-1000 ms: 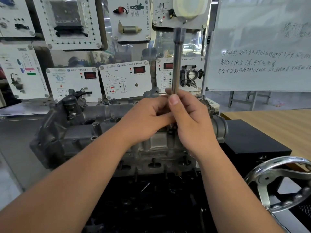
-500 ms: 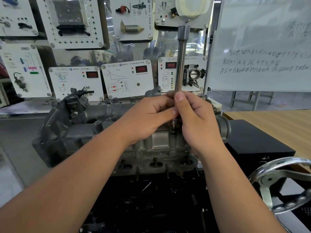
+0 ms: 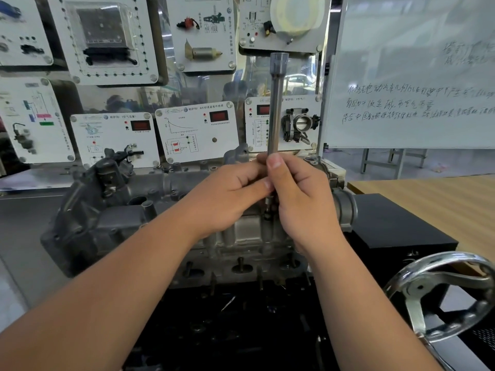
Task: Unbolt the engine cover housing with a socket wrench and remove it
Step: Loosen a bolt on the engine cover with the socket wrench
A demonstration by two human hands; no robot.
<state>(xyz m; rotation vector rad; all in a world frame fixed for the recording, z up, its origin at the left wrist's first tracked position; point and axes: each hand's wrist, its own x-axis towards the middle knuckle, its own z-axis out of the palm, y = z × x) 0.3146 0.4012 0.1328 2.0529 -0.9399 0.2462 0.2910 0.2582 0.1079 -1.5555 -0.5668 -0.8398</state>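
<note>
The grey metal engine cover housing (image 3: 112,218) lies across the middle of the view on a dark engine block. A long steel socket wrench shaft (image 3: 276,108) stands upright over the housing's right part, its lower end on a bolt between my hands. My left hand (image 3: 227,196) and my right hand (image 3: 302,194) both grip the lower shaft, fingers curled round it, thumbs touching. The socket tip and the bolt are mostly hidden by my hands.
Behind the engine stands a wall of white training panels (image 3: 197,129) with sensors and red displays. A whiteboard (image 3: 412,76) with writing is at the right. A wooden table (image 3: 428,199), a black box (image 3: 396,231) and a chrome handwheel (image 3: 439,295) lie at the right.
My hands and the upright shaft stay in the same grip on the bolt; only small shifts of the fingers and of the camera show.
</note>
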